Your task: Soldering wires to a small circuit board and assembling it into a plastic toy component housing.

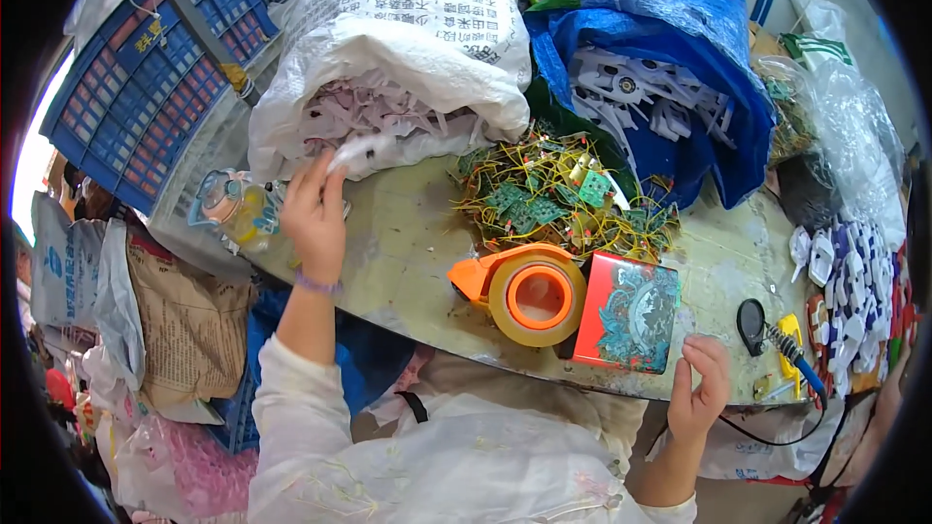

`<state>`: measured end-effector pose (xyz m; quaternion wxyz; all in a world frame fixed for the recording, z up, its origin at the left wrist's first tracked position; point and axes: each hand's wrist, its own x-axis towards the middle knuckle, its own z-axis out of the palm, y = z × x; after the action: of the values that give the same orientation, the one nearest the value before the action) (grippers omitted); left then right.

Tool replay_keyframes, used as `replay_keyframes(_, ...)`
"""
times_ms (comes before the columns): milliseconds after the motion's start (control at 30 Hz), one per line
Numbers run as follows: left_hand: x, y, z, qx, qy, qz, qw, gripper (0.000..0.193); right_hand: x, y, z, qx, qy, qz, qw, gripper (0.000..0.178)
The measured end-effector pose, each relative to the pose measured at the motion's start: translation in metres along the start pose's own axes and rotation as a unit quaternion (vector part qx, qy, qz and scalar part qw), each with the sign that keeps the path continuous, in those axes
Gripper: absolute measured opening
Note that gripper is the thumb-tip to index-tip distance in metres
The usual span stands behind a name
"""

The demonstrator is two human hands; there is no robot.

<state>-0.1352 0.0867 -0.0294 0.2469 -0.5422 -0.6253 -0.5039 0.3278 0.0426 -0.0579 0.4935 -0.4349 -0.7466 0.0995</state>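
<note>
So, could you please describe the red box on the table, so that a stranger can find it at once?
Start at the worn grey table and find the big orange tape dispenser near its front edge. The red box stands touching it, toward the right hand. It alone is a flat-sided red tin with a teal ornamental picture.

We work at a worn, pale table (408,262) with a scuffed, stained top. On it lie a tangled heap of green circuit boards and yellow wires (558,196), an orange tape dispenser (524,291) with a tan roll, and just beside it — touching — a red box with a teal pattern (629,312). Toward the right edge rest a soldering iron (777,340) and a spread of white plastic pieces (849,291). At the far side a white sack (408,49) and a blue sack (660,78) slump open onto the top — both full of pale cut-out parts. A clear bottle (238,209) sits at the left edge.
</note>
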Motion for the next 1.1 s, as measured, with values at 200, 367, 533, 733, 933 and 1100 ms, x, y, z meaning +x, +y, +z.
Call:
replay_keyframes(200,-0.032,0.072,-0.036,-0.193,-0.107,-0.264,0.939,0.023,0.021,-0.016,0.012,0.032,-0.021,-0.057,0.998,0.020)
replay_keyframes(367,-0.064,0.108,-0.027,-0.122,-0.143,0.307,0.933,0.024,0.034,-0.032,0.024,0.048,-0.027,-0.093,0.994,0.022)
replay_keyframes(533,-0.094,0.123,-0.012,-0.208,-0.193,0.304,0.910,0.024,0.024,-0.031,0.026,0.056,-0.033,-0.090,0.994,0.022)
replay_keyframes(733,-0.102,0.129,-0.001,-0.232,-0.274,0.355,0.863,0.026,0.034,-0.025,0.017,0.048,-0.060,-0.090,0.993,0.020)
replay_keyframes(933,-0.110,0.131,0.001,-0.254,-0.251,0.313,0.880,0.026,0.127,0.013,0.054,0.049,-0.135,-0.090,0.986,0.011)
replay_keyframes(1100,-0.103,0.134,-0.008,-0.259,-0.258,0.272,0.890,0.026,0.173,0.063,0.112,-0.064,-0.248,-0.090,0.962,0.018)
